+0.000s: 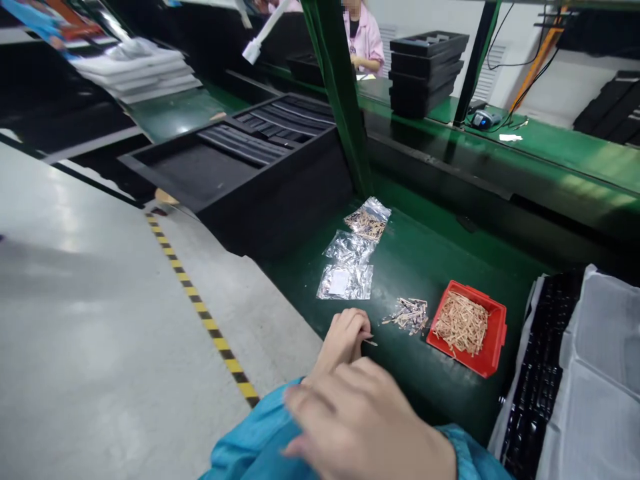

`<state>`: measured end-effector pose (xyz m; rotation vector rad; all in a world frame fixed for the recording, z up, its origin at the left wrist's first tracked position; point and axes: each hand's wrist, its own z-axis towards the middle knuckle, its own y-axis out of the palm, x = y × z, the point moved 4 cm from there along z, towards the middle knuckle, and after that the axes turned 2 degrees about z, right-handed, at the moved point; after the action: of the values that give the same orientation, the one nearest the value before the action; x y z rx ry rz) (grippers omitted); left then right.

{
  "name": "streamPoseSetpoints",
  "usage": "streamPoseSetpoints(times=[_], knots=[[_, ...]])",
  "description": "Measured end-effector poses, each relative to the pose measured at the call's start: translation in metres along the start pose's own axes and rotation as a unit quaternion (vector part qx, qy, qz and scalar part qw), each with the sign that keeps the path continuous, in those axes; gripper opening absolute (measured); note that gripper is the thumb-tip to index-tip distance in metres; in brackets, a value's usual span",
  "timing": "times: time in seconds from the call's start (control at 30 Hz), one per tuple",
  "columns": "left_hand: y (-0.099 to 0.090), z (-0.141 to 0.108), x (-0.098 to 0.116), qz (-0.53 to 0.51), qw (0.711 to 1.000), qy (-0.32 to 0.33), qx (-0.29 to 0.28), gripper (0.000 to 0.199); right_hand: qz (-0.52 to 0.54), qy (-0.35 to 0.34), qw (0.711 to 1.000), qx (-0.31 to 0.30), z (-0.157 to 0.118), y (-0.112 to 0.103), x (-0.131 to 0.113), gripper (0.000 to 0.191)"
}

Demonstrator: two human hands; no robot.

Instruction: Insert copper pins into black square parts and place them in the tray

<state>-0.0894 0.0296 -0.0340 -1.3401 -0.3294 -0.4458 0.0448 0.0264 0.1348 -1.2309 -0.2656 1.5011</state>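
Note:
My left hand (345,333) rests at the near edge of the green table with its fingers curled closed. A small pale strip (370,343) shows by its fingertips; whether it is held cannot be made out. Closer to the camera, my right hand (360,420) is raised across my left forearm, its fingers bent and blurred. Right of my left hand lies a loose heap of small tan and dark strips (409,315). Beyond it, a red bin (493,360) holds many thin tan strips (461,323). Three clear plastic bags (345,281) lie in a row ahead, the farthest containing small pieces.
A large black foam tray (280,193) stands at the back left beside a green post (340,93). Black parts between white foam sheets (605,333) stand at the right. Stacked black trays (425,73) and a person in pink (367,37) are across the bench.

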Motion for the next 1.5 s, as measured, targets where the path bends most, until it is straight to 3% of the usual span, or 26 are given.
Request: streamPoseSetpoints(times=[0.1, 0.17, 0.23, 0.37, 0.5, 0.6, 0.73, 1.1, 1.3, 1.5], knots=[[-0.020, 0.004, 0.007, -0.015, 1.000, -0.008, 0.006, 0.021, 0.085, 0.146, 0.984, 0.051, -0.021, -0.023, 0.032, 0.024], [-0.024, 0.003, 0.014, -0.017, 1.000, -0.010, -0.001, 0.022, 0.116, 0.238, 0.961, 0.078, -0.042, -0.025, 0.054, 0.024], [-0.018, -0.001, 0.020, -0.015, 1.000, -0.007, -0.009, 0.022, 0.154, 0.295, 0.940, 0.076, -0.064, -0.016, 0.069, 0.022], [-0.002, -0.010, 0.021, -0.036, 0.999, -0.003, 0.005, 0.022, 0.254, 0.342, 0.904, 0.028, -0.095, 0.020, 0.081, 0.016], [-0.008, -0.014, 0.027, -0.105, 0.994, 0.020, 0.021, 0.019, 0.298, 0.384, 0.872, 0.058, -0.111, 0.045, 0.089, 0.029], [-0.019, -0.010, 0.039, -0.159, 0.986, 0.049, 0.003, 0.015, 0.287, 0.393, 0.869, 0.094, -0.115, 0.048, 0.096, 0.038], [-0.025, -0.004, 0.050, -0.202, 0.976, 0.073, -0.023, 0.015, 0.300, 0.366, 0.876, 0.097, -0.114, 0.048, 0.098, 0.045], [-0.020, 0.000, 0.048, -0.259, 0.956, 0.073, -0.114, 0.017, 0.338, 0.327, 0.879, 0.076, -0.112, 0.044, 0.095, 0.050], [-0.023, 0.002, 0.048, -0.302, 0.942, 0.048, -0.139, 0.018, 0.377, 0.334, 0.861, 0.072, -0.110, 0.038, 0.093, 0.047], [-0.025, 0.003, 0.051, -0.358, 0.924, 0.030, -0.129, 0.021, 0.429, 0.351, 0.829, 0.074, -0.112, 0.038, 0.095, 0.039]])
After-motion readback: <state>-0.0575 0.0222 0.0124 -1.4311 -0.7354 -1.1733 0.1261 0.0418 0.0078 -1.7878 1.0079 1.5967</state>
